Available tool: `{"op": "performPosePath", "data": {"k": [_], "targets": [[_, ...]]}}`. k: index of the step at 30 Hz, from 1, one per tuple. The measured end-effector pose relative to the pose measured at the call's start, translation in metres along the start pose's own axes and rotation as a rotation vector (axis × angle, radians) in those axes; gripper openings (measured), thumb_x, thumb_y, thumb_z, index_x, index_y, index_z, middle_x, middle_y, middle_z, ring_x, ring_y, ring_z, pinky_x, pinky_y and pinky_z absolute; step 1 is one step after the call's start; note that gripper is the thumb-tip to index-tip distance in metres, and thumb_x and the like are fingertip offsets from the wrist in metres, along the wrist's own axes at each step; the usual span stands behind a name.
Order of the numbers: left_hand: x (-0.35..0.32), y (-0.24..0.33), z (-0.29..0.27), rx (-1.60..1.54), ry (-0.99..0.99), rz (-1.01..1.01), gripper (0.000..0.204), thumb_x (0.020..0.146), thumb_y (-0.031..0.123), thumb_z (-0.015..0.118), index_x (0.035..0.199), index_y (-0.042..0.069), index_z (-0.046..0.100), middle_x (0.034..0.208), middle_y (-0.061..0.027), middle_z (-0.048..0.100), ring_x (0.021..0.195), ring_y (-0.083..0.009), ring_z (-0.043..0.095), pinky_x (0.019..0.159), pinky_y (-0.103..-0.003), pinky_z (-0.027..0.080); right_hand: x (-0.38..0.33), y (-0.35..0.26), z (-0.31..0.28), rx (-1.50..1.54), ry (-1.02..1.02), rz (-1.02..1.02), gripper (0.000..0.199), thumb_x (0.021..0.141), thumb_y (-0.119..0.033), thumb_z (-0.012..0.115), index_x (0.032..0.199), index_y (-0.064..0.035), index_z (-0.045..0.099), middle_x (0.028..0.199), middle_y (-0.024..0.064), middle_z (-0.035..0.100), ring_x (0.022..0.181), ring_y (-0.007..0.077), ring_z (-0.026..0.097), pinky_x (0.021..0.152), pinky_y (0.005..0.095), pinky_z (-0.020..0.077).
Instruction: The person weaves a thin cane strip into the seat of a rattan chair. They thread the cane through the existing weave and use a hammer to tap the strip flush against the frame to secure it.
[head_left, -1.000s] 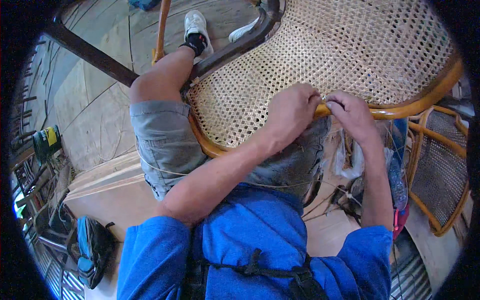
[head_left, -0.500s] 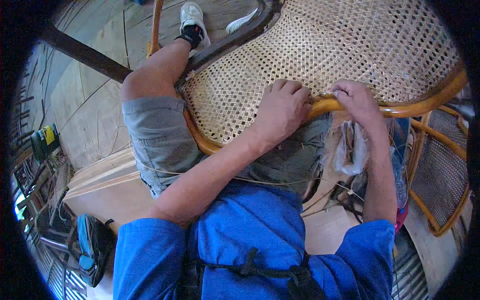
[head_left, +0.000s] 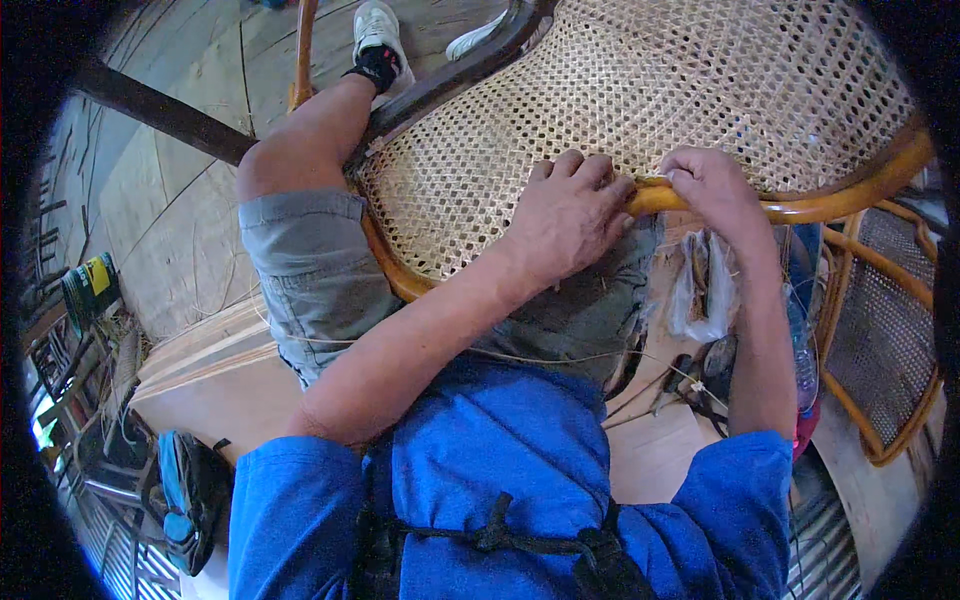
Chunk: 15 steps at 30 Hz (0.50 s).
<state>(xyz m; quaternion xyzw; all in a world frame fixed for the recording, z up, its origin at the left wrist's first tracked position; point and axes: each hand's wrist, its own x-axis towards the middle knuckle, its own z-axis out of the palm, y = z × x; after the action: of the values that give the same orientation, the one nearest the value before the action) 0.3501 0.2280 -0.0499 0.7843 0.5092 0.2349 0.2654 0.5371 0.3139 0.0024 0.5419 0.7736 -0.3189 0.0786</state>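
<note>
A woven cane panel (head_left: 640,110) in a curved, varnished wooden frame (head_left: 815,208) lies across my lap. My left hand (head_left: 570,215) is wrapped over the near rail, its fingertips on the weave and its thumb beside the rail. Just to its right, my right hand (head_left: 715,195) rests on the same rail. Its fingers are curled in and pressed to the thumb; whatever they pinch is too small or hidden to make out. A short stretch of bare rail shows between the hands. A thin pale strand (head_left: 540,360) runs loosely across my lap below my forearms.
Another cane-panelled frame (head_left: 880,330) stands at the right. A clear plastic bag (head_left: 702,285) and several dark-handled tools (head_left: 675,375) lie on the wooden bench (head_left: 655,450). Plywood boards (head_left: 205,360) and a dark backpack (head_left: 190,495) are at the left. A dark bar (head_left: 165,110) crosses the upper left.
My left hand has shifted slightly toward me, its fingers more spread over the rail. My right hand has risen a little and its fingers have curled further in. The panel stays in place.
</note>
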Motion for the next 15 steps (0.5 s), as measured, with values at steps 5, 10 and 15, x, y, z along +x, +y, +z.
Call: {"op": "performPosePath", "data": {"k": [5,10,15], "targets": [[0.002,0.001,-0.003,-0.001,-0.004,0.004,0.031,0.081,0.032,0.055,0.106,0.013,0.055,0.107,-0.0101,0.051,0.097,-0.0312,0.05,0.084,-0.044,0.042,0.003,0.0,0.002,-0.028,0.021,-0.077,0.02,0.077,-0.019,0.05,0.081,-0.0012,0.06,0.075,0.0184,0.06,0.071,0.0325,0.059,0.067,0.0408,0.0458],[-0.001,-0.011,0.008,-0.051,0.071,-0.008,0.028,0.083,0.029,0.053,0.106,0.013,0.056,0.106,-0.01,0.053,0.098,-0.0305,0.05,0.084,-0.043,0.042,0.006,0.0,0.009,-0.11,0.095,-0.205,0.018,0.078,-0.018,0.055,0.084,-0.001,0.06,0.073,0.0171,0.059,0.067,0.0311,0.057,0.064,0.0388,0.0442],[0.001,-0.005,0.007,0.045,0.09,0.03,0.028,0.081,0.029,0.054,0.103,0.011,0.055,0.102,-0.0082,0.053,0.095,-0.028,0.05,0.08,-0.041,0.042,0.011,-0.005,0.012,-0.216,0.03,-0.065,0.015,0.079,-0.016,0.054,0.08,-0.0016,0.058,0.073,0.0171,0.059,0.07,0.0334,0.058,0.065,0.0402,0.0449]]}}
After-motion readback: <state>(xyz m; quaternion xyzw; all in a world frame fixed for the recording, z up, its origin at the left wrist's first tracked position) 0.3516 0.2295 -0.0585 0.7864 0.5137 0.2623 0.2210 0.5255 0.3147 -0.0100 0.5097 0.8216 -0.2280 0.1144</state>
